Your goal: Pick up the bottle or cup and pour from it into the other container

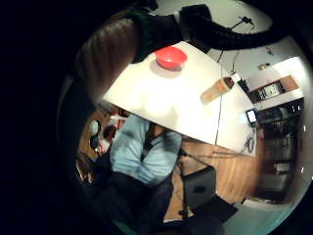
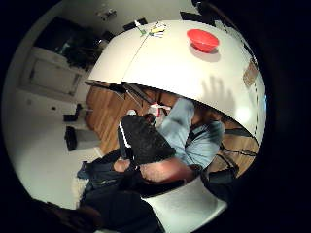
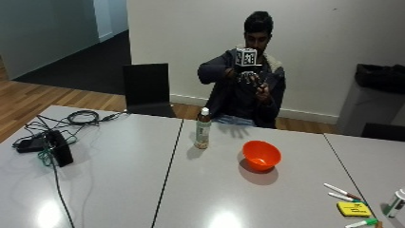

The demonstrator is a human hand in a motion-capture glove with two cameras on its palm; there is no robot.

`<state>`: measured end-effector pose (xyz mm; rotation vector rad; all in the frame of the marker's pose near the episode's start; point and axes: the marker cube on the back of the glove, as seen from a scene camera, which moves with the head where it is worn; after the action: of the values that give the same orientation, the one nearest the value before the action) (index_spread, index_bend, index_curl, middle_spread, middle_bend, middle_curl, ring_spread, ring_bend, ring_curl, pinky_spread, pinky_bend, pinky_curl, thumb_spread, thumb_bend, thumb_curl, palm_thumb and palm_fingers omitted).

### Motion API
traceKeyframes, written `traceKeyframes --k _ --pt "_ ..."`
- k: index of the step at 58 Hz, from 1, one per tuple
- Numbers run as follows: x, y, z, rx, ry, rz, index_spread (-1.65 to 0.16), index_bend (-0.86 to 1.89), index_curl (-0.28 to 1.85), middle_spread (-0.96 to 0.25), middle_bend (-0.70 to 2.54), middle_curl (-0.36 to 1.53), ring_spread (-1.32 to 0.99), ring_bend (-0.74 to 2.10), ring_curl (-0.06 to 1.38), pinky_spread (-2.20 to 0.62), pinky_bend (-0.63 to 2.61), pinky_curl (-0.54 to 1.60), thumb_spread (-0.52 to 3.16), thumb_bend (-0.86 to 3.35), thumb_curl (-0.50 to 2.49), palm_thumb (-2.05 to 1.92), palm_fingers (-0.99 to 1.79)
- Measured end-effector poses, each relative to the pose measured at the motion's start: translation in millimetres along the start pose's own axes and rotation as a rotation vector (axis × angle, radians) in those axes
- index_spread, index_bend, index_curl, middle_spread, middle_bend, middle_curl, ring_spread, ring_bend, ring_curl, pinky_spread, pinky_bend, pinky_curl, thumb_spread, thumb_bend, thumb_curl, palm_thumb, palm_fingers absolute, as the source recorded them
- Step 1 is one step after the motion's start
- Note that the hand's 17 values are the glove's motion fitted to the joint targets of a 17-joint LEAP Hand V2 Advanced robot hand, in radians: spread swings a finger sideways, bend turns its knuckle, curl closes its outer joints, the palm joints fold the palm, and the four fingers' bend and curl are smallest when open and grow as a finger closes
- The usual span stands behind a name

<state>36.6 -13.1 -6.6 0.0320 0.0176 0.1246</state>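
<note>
The biggest risk lies with the tall clear plastic bottle with a white cap and pale label [image 3: 202,128], which stands upright on the wide grey table [image 3: 107,190] close to the seam between two tabletops and near the person's edge: it is narrow for its height, so a reach that meets it high on the neck or from the side would likely tip it before the fingers close round it. Next comes the round orange plastic bowl [image 3: 261,155], sitting near the bottle but apart from it, toward the markers; it looks light and shallow, so a stream started too high or a bottle tilted too fast could splash over its rim or nudge it across the smooth surface. The cap appears to be still on, which would block any pour until it is removed. A smaller hazard is the black cable bundle [image 3: 47,142] at the far side of the table, well apart from both and unlikely to interfere. As for pose, the seated person holds both hands raised in front of the chest, well above the table and touching neither container. The gloved right hand [image 3: 248,73] is lifted, holding nothing, with its fingers seemingly hanging relaxed; the bare left hand [image 3: 262,90] sits just beside and below it.
</note>
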Motion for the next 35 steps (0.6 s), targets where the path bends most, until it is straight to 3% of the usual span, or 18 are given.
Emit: traceKeyframes --k 3,7,13,18,23,27,31,35 --pt "12 13 1 -0.006 0.004 -0.067 -0.32 0.2 0.25 0.1 0.29 0.21 0.18 0.17 0.09 0.35 0.41 0.23 0.93 0.02 0.19 0.23 0.44" --pt "31 17 5 0.059 0.001 0.1 -0.32 0.19 0.27 0.1 0.28 0.22 0.19 0.17 0.1 0.36 0.4 0.24 0.97 0.0 0.21 0.24 0.43" --pt "70 18 9 0.075 -0.018 0.175 -0.33 0.18 0.29 0.1 0.27 0.25 0.2 0.17 0.11 0.37 0.4 0.26 1.0 -0.02 0.24 0.25 0.43" --pt "102 19 12 0.047 -0.042 0.133 -0.34 0.18 0.3 0.1 0.27 0.26 0.19 0.17 0.11 0.37 0.39 0.28 1.01 -0.03 0.26 0.24 0.42" --pt "135 14 18 0.13 -0.07 0.243 -0.34 0.17 0.31 0.1 0.26 0.28 0.19 0.17 0.12 0.38 0.39 0.29 1.02 -0.03 0.27 0.24 0.41" --pt "167 22 23 0.026 -0.112 0.2 -0.34 0.16 0.31 0.1 0.27 0.29 0.19 0.17 0.12 0.38 0.4 0.3 1.02 -0.03 0.28 0.24 0.41" --pt "190 17 36 0.11 -0.145 0.247 -0.34 0.16 0.31 0.1 0.27 0.29 0.19 0.17 0.13 0.38 0.4 0.31 1.02 -0.03 0.29 0.23 0.39" --pt "217 19 49 0.049 -0.173 0.223 -0.34 0.15 0.31 0.1 0.27 0.3 0.19 0.17 0.13 0.38 0.41 0.31 1.02 -0.03 0.29 0.23 0.38"
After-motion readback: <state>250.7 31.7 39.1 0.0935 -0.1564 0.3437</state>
